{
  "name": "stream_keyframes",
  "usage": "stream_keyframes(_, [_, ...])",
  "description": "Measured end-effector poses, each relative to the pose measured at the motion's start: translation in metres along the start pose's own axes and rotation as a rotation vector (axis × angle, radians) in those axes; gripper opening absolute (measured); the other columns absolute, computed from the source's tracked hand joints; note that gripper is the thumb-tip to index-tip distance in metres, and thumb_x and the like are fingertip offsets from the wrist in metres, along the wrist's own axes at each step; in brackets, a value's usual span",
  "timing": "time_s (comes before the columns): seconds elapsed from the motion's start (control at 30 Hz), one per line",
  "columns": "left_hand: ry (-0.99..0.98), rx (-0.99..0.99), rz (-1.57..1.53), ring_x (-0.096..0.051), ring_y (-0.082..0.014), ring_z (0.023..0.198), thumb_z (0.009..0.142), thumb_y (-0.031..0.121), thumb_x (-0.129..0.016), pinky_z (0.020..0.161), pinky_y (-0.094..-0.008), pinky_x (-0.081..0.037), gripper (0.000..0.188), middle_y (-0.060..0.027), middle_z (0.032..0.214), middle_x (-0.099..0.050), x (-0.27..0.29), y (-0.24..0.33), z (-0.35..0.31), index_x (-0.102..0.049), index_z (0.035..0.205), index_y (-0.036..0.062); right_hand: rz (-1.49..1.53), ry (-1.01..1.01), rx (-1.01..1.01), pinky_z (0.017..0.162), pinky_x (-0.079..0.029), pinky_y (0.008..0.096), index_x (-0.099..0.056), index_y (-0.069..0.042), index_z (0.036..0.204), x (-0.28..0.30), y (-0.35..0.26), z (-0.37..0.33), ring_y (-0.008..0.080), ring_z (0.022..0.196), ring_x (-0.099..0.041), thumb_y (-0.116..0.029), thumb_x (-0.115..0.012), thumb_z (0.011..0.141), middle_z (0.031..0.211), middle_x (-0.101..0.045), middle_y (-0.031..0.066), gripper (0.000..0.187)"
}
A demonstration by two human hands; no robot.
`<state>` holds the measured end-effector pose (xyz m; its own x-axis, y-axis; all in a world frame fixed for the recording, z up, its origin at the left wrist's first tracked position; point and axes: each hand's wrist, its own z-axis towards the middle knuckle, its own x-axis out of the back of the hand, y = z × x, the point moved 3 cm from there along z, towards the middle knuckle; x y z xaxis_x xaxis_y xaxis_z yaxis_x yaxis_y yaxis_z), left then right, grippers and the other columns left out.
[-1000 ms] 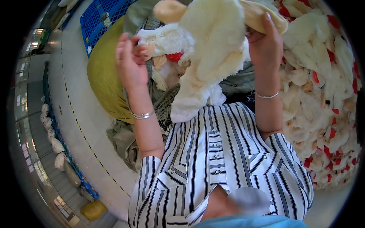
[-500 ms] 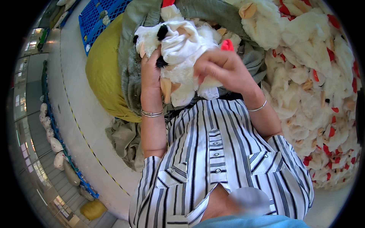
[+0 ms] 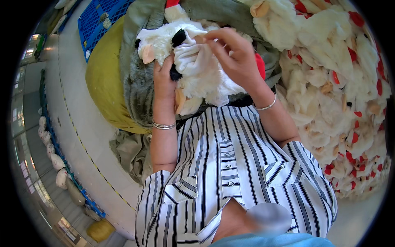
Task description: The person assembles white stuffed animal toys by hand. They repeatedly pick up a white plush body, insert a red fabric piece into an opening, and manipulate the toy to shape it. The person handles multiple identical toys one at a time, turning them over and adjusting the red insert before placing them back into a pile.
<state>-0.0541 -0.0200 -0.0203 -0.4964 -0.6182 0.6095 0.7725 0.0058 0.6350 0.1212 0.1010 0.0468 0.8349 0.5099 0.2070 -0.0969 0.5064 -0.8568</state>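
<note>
Between the hands, a white plush toy (image 3: 197, 66) lies with its head toward the left hand (image 3: 163, 80), which clasps it underneath; the right hand (image 3: 234, 53) pinches its fabric from above.

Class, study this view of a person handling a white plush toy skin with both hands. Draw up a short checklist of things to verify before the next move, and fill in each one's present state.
1. Left hand grips the white plush toy skin from below: ok.
2. Right hand pinches the fabric at the top with its fingertips: ok.
3. Toy skin is held free above the lap, apart from the pile of plush skins on the right: ok.
4. Black patches on the toy face the camera: ok.
5. Whether the skin is fully turned right side out: cannot tell.
6. Olive sack behind the toy lies open within reach: cannot tell.
</note>
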Motion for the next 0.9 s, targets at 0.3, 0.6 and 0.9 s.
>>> stream_keyframes(0.3, [0.050,0.565,-0.980,-0.060,-0.0151,0.097,0.094,0.035,-0.058,0.085,-0.0284,-0.049,0.046,-0.0089,0.111,-0.062,-0.015,0.049,0.007,-0.054,0.122,-0.0018,0.354,-0.393,-0.647,0.053,-0.038,0.0211,-0.062,0.003,0.103,-0.017,0.041,-0.021,0.0056,0.061,-0.047,-0.012,-0.055,0.091,0.071,-0.055,-0.0009,0.021])
stream_keyframes(0.6, [-0.103,0.597,-0.628,-0.054,-0.0195,0.113,0.096,0.024,-0.055,0.097,-0.0321,-0.041,0.044,-0.0115,0.124,-0.058,-0.036,0.016,-0.004,-0.047,0.130,-0.0035,-0.068,-0.206,-0.337,0.058,-0.042,0.0268,-0.058,0.001,0.095,-0.008,0.022,-0.021,0.0104,0.065,-0.048,-0.012,-0.069,0.083,0.076,-0.056,0.0038,0.021])
stream_keyframes(0.9, [0.149,0.689,-0.938,-0.061,-0.0155,0.086,0.097,0.034,-0.052,0.073,-0.0290,-0.049,0.041,-0.0104,0.095,-0.067,-0.038,0.032,0.006,-0.065,0.102,-0.0042,0.149,-0.157,-0.142,0.068,-0.047,0.0267,-0.061,-0.002,0.113,-0.008,-0.005,-0.022,0.0148,0.076,-0.056,0.000,-0.062,0.085,0.093,-0.058,0.0085,0.028])
